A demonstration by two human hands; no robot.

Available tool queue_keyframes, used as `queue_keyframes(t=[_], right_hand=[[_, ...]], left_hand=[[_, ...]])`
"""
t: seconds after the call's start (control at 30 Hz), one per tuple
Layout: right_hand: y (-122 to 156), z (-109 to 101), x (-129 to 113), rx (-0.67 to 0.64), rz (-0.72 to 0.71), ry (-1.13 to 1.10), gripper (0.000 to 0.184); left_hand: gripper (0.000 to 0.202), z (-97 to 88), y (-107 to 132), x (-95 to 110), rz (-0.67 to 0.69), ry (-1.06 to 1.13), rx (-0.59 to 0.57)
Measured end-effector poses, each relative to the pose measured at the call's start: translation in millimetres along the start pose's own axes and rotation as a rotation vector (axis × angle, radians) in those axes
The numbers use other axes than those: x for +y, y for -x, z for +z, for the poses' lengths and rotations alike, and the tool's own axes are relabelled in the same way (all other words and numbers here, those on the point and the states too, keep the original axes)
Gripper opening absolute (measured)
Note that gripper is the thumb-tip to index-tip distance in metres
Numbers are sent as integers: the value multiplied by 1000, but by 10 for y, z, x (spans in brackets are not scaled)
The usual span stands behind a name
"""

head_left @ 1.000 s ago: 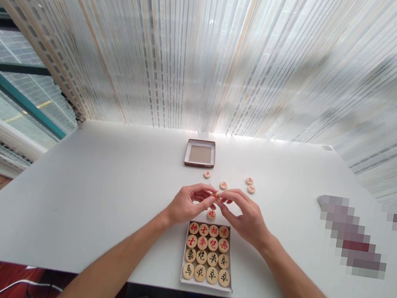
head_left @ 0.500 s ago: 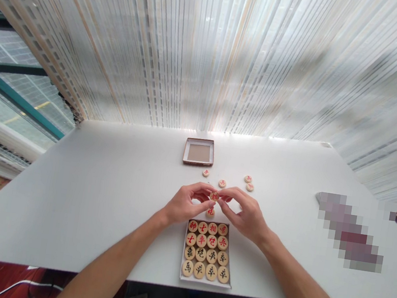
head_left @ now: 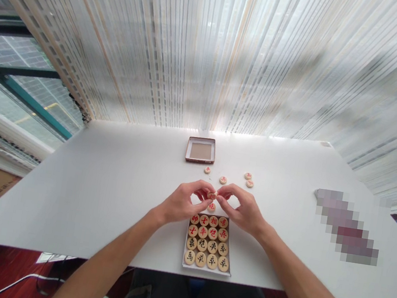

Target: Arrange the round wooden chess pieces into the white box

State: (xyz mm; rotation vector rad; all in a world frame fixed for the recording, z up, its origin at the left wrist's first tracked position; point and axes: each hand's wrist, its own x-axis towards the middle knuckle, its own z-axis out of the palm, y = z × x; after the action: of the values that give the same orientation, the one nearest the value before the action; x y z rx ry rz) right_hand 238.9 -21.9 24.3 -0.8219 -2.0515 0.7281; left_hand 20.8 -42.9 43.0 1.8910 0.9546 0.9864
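My left hand [head_left: 184,200] and my right hand [head_left: 240,209] meet above the white table [head_left: 103,189], both pinching one round wooden chess piece [head_left: 213,195] with a red character between their fingertips. Just below them another piece [head_left: 211,206] lies on the table. Nearer to me stands a shallow white box [head_left: 205,270] filled with several such discs in rows, red characters at the far rows, black ones at the near rows.
Several loose pieces [head_left: 222,179] lie farther back, two of them to the right [head_left: 248,179]. A small dark-rimmed lid [head_left: 201,150] sits behind them. A blurred-out object [head_left: 345,226] lies at the right. Striped curtains hang behind the table.
Both hands stay together on the same piece and have drifted slightly toward the box. The view has shifted a little.
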Motion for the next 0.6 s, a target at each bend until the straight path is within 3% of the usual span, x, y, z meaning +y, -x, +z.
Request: queue_keyframes(t=[0.13,0.33,0.43,0.6], right_hand=[[13,-3,-2,-13,-27,12,12],[11,-20,-7,-36,-67,2,15],[13,-31,-18,-72,-73,6,16],[30,-25,-27,-122,-64,23,16]], left_hand=[[19,-14,250,108,-47,-47,53],[19,-3,712,118,-175,-75,262],[19,33,906,133,-239,-95,300],[21,136,1110,253,-300,-198,239]])
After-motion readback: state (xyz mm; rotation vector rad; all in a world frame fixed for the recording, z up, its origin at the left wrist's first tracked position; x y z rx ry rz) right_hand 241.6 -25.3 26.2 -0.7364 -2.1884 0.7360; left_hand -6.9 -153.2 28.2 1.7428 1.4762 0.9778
